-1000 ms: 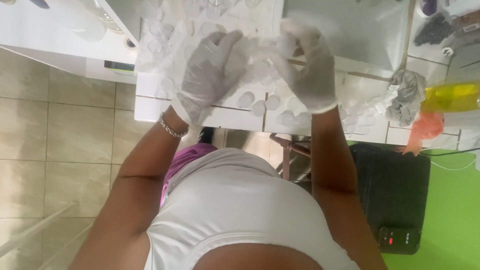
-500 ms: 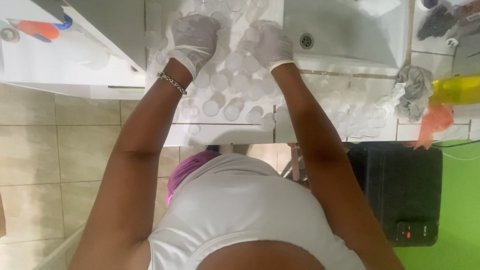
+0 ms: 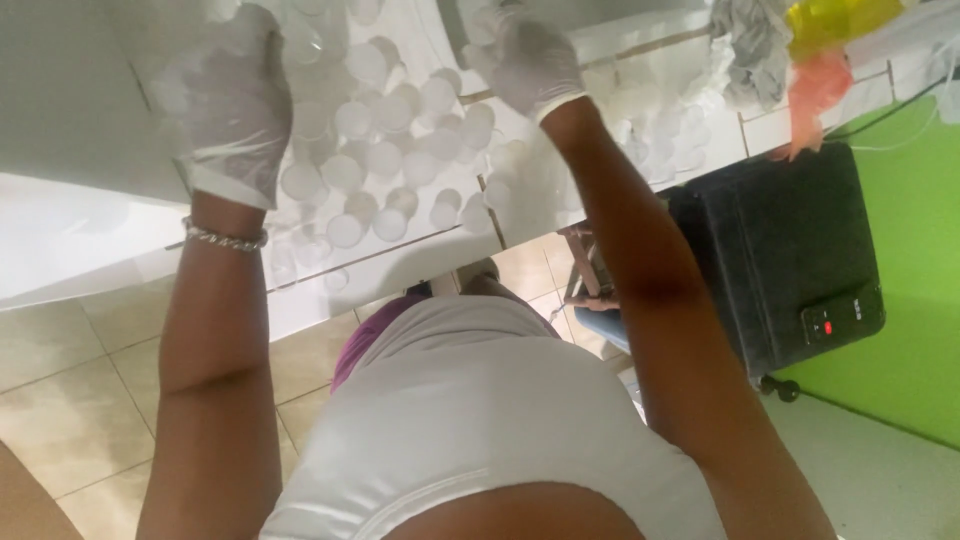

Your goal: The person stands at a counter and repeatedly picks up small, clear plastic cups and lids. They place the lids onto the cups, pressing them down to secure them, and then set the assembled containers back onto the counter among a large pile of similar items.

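Observation:
Both my hands wear thin white gloves and reach over a white tiled counter [image 3: 420, 262] covered with several small clear round plastic cups [image 3: 385, 158]. My left hand [image 3: 228, 100] lies back-up on the cups at the left, with a silver bracelet [image 3: 225, 238] on its wrist. Its fingertips run to the frame's top edge beside a clear cup [image 3: 300, 40]. My right hand [image 3: 525, 55] is curled above the cups at the top middle. It is blurred, so whatever it may hold is hidden.
A black box-shaped appliance [image 3: 780, 250] stands at the right against a green surface [image 3: 900, 350]. On the counter's right end lie a grey rag [image 3: 745, 45], an orange cloth [image 3: 815, 95] and a yellow bottle [image 3: 835, 20]. Beige floor tiles [image 3: 80, 410] lie below.
A second ago both hands held up a clear plastic bag. They then dropped onto the cups. Now the view has tilted and the hands are further apart, the left one lower.

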